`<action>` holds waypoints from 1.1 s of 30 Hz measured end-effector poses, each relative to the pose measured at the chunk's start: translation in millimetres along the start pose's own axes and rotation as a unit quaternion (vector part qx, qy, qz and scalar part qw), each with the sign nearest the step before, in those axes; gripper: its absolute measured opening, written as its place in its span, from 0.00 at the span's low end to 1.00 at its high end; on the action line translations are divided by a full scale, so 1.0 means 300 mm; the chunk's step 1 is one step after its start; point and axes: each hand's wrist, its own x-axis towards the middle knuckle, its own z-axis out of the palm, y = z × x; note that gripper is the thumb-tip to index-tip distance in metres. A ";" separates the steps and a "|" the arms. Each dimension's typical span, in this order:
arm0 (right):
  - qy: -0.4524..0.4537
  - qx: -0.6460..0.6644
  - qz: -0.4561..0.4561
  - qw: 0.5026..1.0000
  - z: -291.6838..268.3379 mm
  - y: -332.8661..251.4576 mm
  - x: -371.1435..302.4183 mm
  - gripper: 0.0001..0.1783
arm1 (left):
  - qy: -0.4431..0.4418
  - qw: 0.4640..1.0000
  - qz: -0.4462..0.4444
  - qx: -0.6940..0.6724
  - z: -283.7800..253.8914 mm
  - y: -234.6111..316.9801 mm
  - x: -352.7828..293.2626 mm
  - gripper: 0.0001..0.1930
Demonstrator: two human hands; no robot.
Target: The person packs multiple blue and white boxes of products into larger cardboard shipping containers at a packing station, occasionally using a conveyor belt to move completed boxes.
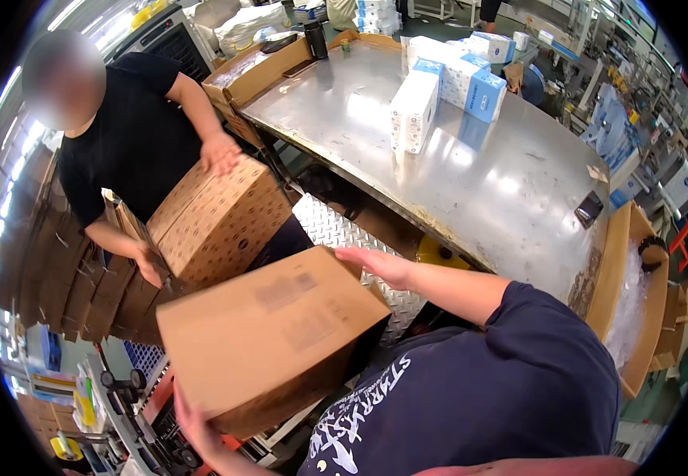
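A plain brown cardboard box [272, 325], with blurred print on its top, sits tilted between my two hands in front of my body. My left hand [191, 414] presses against its near left side, fingers partly hidden by the box. At its far right corner, my right hand [380, 266] lies with fingers stretched along the edge. What bears the box from below is hidden. Just beyond it, a co-worker in a black shirt [134, 127] has both hands on a patterned cardboard box [221, 218].
A metal-topped table [344, 151] carries white and blue packages [415, 111], a black bottle [315, 40] and a phone [588, 209]. Cardboard trays with plastic bags [626, 293] flank it. Flattened cartons [38, 254] stand at left. Diamond-plate metal [336, 222] shows between the boxes and table.
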 end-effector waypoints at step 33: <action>-0.054 -0.517 0.205 0.830 -0.394 0.150 -0.052 0.53 | 0.027 0.828 -0.290 0.479 0.092 -0.871 -0.078 0.68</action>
